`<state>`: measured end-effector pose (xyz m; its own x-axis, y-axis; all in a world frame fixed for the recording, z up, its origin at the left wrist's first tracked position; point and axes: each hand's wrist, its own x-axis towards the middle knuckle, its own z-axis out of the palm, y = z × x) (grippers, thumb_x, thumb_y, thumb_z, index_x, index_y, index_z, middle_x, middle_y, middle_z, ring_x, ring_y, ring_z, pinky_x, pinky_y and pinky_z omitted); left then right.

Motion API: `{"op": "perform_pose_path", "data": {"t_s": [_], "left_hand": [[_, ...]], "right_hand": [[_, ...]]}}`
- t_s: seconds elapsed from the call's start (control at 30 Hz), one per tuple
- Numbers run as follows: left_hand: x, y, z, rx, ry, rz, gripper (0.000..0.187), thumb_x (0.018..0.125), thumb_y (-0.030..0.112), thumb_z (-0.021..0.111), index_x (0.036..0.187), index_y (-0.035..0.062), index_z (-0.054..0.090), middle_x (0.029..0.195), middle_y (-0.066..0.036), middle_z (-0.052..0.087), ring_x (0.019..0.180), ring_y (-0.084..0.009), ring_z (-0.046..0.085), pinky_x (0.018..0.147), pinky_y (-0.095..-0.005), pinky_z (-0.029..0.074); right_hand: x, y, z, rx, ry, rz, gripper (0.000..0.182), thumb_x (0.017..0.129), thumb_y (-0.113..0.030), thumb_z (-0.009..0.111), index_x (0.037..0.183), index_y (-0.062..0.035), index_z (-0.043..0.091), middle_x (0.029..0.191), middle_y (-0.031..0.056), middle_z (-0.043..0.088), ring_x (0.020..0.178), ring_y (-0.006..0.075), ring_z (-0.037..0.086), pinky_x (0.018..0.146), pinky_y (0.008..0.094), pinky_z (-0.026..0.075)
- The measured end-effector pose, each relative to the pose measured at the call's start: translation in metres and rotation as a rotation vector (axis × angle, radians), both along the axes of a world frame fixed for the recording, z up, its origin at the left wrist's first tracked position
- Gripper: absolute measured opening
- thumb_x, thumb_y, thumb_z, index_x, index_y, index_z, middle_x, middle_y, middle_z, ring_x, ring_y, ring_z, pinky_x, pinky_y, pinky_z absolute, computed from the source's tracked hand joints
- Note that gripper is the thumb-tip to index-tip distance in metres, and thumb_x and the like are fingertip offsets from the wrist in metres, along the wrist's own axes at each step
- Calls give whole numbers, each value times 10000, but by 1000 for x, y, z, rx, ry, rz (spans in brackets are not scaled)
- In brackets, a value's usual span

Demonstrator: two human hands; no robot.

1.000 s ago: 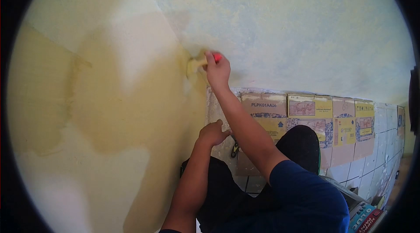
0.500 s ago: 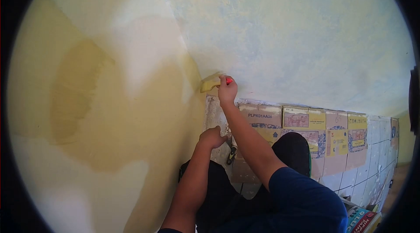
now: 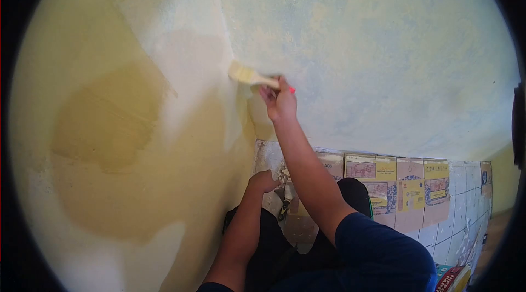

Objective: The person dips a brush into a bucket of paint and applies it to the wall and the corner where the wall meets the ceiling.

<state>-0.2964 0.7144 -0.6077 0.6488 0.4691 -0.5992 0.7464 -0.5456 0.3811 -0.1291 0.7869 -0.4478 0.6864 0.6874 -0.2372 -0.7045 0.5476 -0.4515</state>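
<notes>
A paintbrush [image 3: 257, 79] with a pale wooden handle and a yellow-coated head is in my right hand [image 3: 282, 100], whose fingers wrap the handle; something red shows at its end. The brush head lies at the corner where the left wall [image 3: 192, 62] and the right wall [image 3: 350, 62] meet. Low near the floor, my left hand [image 3: 264, 181] is beside a small dark tool [image 3: 284, 210] with a yellow-green part. Its fingers are partly hidden, so I cannot tell what they hold.
Flattened cardboard [image 3: 383, 182] covers part of the white tiled floor [image 3: 460, 199]. A paint container [image 3: 453, 278] stands at the lower right. My bent knees, in dark cloth, are below my arms. Darker yellow patches mark the left wall.
My right hand has moved the brush up and to the left along the corner. The view has shifted slightly, with the floor and cardboard lower in the frame.
</notes>
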Motion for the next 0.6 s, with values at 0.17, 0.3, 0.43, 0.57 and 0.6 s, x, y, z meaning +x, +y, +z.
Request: {"op": "perform_pose_path", "data": {"t_s": [0.17,0.3,0.43,0.57,0.6], "left_hand": [[-4,1,-3,-15,-3,5,731,824,546,649,1254,-38,556,1246,-239,612,1163,-356,600,975,-447,472],[-3,0,-6,-7,-12,1,725,820,549,658,1234,-39,566,1242,-240,614,1152,-359,605,964,-452,476],[0,0,-9,1,-7,-11,729,814,560,663,1217,-41,573,1230,-241,618,1139,-360,610,954,-463,480],[2,-2,-10,19,-36,-10,733,810,567,664,1209,-42,577,1222,-242,622,1138,-362,610,950,-468,481],[1,-1,-9,16,-32,-9,731,812,564,661,1210,-43,578,1222,-242,621,1139,-363,609,952,-465,480]], "right_hand": [[-12,-18,-87,-403,-93,-7,256,993,-286,555,1048,-38,589,869,106,628,688,201,644,618,336,578],[-8,-9,-90,-582,-630,-162,239,974,-248,595,952,-12,627,768,77,640,572,154,621,521,294,541],[-14,5,20,-330,-745,-175,235,974,-234,597,931,-5,624,774,74,631,591,153,620,586,295,553],[-9,-7,82,-72,-320,-167,218,976,-213,582,945,1,614,781,80,628,592,166,603,579,310,550],[-6,-8,76,-28,-184,-140,213,983,-216,568,981,-4,594,811,85,626,603,179,609,580,318,557]]}}
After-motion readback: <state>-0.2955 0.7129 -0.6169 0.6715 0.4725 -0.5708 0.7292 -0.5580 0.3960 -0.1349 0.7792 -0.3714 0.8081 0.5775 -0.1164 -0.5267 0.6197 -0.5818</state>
